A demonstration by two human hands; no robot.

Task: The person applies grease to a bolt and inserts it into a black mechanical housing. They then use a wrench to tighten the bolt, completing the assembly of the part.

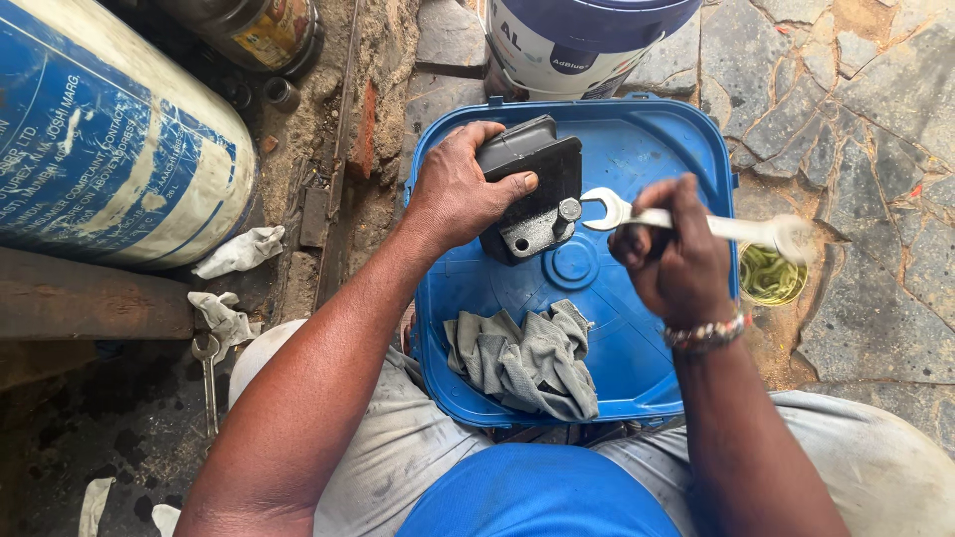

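My left hand grips a black block-shaped part with a grey metal bracket and bolt, holding it down on an upturned blue plastic tub between my knees. My right hand holds a silver open-ended spanner; its open jaw sits just to the right of the bolt on the bracket. The spanner's far end is blurred. A crumpled grey rag lies on the tub's near part, below both hands.
A large blue and white drum lies at the left. A white and blue bucket stands beyond the tub. A second spanner and white rags lie on the dirty ground at left. A small container of green bits sits at right on stone paving.
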